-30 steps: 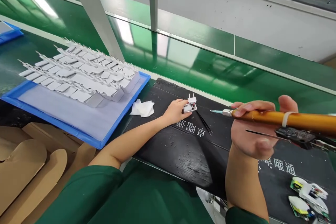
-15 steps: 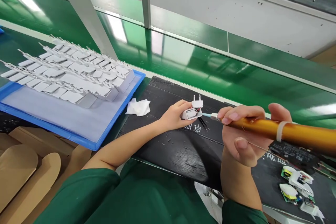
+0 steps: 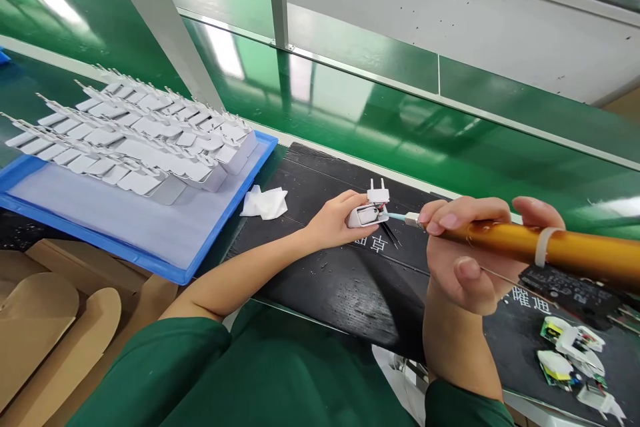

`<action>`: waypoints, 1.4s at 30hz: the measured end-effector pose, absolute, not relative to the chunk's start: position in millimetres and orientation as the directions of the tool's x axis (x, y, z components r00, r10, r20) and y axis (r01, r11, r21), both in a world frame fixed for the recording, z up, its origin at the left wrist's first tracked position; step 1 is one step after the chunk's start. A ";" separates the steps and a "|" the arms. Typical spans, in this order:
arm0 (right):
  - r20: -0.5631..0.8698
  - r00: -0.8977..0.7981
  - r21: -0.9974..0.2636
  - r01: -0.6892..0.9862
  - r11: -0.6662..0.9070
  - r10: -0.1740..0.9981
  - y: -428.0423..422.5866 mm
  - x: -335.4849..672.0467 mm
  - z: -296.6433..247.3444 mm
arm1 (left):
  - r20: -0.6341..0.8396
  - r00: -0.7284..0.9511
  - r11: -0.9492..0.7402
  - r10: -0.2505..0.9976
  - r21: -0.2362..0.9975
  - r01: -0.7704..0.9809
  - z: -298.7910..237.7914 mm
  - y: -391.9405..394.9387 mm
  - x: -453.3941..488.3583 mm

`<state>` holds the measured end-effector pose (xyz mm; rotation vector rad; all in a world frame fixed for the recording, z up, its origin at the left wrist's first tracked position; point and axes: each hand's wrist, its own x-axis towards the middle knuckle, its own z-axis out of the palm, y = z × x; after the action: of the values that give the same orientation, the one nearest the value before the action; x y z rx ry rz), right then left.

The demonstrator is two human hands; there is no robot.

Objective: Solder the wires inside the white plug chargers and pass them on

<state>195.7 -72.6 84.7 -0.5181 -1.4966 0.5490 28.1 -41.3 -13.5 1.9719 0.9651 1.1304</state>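
Observation:
My left hand (image 3: pixel 333 221) is closed round the white housing of a plug charger (image 3: pixel 361 217), its open side showing the inside. A white two-pin plug cap (image 3: pixel 379 195) stands at the housing's far end, with bits of red wire under it. My right hand (image 3: pixel 473 250) grips a gold tubular glue gun (image 3: pixel 505 240), with a black switch (image 3: pixel 565 290) strapped beneath it by a white tie. The gun's pale blue nozzle (image 3: pixel 397 216) reaches into the housing's open end near the wires. Dark tweezers (image 3: pixel 391 235) lie on the mat just beside the housing.
To the left, a blue tray (image 3: pixel 225 213) bears rows of white plug chargers (image 3: pixel 150 137). A crumpled white cloth (image 3: pixel 265 203) lies on the black mat (image 3: pixel 320 280). Several green circuit boards with white parts (image 3: pixel 570 353) lie at lower right. Cardboard (image 3: pixel 45 320) fills the lower left.
The view has shifted slightly. Both hands keep their grips, and the nozzle stays at the housing's open end.

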 end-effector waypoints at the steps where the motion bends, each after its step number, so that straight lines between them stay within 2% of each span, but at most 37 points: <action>1: 0.775 -0.008 -0.631 -0.024 0.775 0.631 -72.9 196.1 84.9 | 0.403 0.355 -0.505 0.843 0.819 0.271 -13.3 -41.2 27.9; 9: 0.755 -0.021 -0.656 -0.013 0.754 0.656 -77.5 195.6 87.0 | 0.381 0.360 -0.486 0.852 0.832 0.269 -15.5 -40.3 29.6; 18: 0.756 -0.079 -0.654 -0.077 0.752 0.650 -89.9 189.9 91.1 | 0.360 0.422 -0.479 0.832 0.850 0.219 -21.7 -41.0 39.4; 24: 0.782 -0.104 -0.623 -0.090 0.777 0.615 -92.8 187.4 89.2 | 0.437 0.447 -0.539 0.781 0.833 0.126 -12.1 -51.3 44.6; 31: 0.790 -0.119 -0.612 -0.097 0.785 0.602 -94.1 182.6 90.7 | 0.540 0.395 -0.592 0.743 0.806 0.011 -4.0 -56.6 45.9; 35: 0.805 -0.101 -0.593 -0.105 0.798 0.585 -93.9 180.7 91.1 | 0.495 0.412 -0.555 0.765 0.831 0.030 -5.2 -56.5 45.2; 39: 0.772 -0.106 -0.634 -0.052 0.771 0.627 -93.6 183.0 90.5 | 0.451 0.429 -0.510 0.782 0.860 0.027 -7.2 -56.3 45.3; 42: 0.790 -0.108 -0.613 -0.104 0.783 0.604 -91.2 184.2 92.9 | 0.419 0.420 -0.465 0.805 0.885 0.008 -9.9 -53.6 45.3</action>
<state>184.2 -91.2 92.9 -0.4115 -1.5757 0.6278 45.3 -53.6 -9.9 1.7990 0.7013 1.1433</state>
